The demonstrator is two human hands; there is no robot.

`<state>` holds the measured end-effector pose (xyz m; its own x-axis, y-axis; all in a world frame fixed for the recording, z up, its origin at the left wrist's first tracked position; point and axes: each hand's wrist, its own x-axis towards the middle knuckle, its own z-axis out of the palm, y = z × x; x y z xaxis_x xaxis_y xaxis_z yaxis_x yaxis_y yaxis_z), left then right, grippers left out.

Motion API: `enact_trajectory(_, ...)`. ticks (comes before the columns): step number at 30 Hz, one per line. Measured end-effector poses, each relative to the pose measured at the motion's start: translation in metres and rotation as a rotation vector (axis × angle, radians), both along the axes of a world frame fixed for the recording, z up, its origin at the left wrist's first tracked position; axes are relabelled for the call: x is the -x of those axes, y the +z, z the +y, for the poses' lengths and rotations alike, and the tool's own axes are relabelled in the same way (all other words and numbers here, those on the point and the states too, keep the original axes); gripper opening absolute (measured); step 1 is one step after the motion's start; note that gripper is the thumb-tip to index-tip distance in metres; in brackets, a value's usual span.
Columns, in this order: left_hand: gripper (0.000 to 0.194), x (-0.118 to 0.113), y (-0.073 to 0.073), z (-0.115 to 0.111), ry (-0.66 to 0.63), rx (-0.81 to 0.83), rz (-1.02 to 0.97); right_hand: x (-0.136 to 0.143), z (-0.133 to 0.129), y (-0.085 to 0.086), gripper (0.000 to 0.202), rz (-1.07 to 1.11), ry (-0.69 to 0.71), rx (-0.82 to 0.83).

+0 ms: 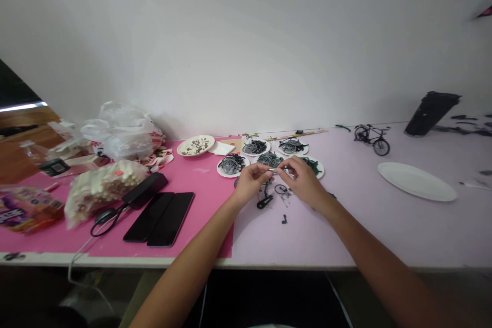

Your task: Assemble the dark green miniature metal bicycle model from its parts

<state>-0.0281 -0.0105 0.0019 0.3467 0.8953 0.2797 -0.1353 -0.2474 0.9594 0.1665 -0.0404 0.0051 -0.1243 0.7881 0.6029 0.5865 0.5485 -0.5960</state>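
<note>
My left hand [250, 182] and my right hand [303, 179] meet over the table, each pinching a small thin part [273, 169] between fingertips. Below them lie a black bicycle piece [265, 199], a small wheel [281, 189] and a little black part [284, 219]. Around and behind my hands are several small white plates; one holds grey wheels [231, 164], another dark parts [292, 146], and green parts [313, 165] lie beside my right hand. An assembled toy bicycle [372, 138] stands at the right.
Two black phones [170, 219], a black device [145, 189], a bag of pale parts [103, 184] and a white plastic bag [121, 130] are on the left. A plate of small bits [196, 146] sits behind. An oval white plate [417, 181] and a black container [431, 114] are right.
</note>
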Motion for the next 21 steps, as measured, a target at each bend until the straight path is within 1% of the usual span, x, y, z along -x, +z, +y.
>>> enact_trajectory(4,0.049,0.0008,-0.0004,0.0003,-0.012,-0.021,0.000,-0.0009,0.0000,0.0004,0.023,0.002,0.017,0.023)
enact_trajectory(12,0.049,0.0002,-0.0026,0.0016,-0.040,-0.010,-0.011,-0.0004,-0.0017,0.0024,0.042,-0.067,0.025,0.042)
enact_trajectory(14,0.049,0.0002,-0.0037,0.0026,-0.041,-0.003,-0.006,0.0003,-0.0037,0.0038,0.039,-0.049,0.027,0.072)
enact_trajectory(18,0.050,0.0009,-0.0065,0.0052,-0.024,0.026,0.004,0.0011,-0.0072,0.0058,0.018,0.027,0.061,0.148)
enact_trajectory(21,0.050,0.0021,-0.0074,0.0064,-0.014,0.020,0.010,0.0008,-0.0083,0.0062,0.014,0.038,0.087,0.182)
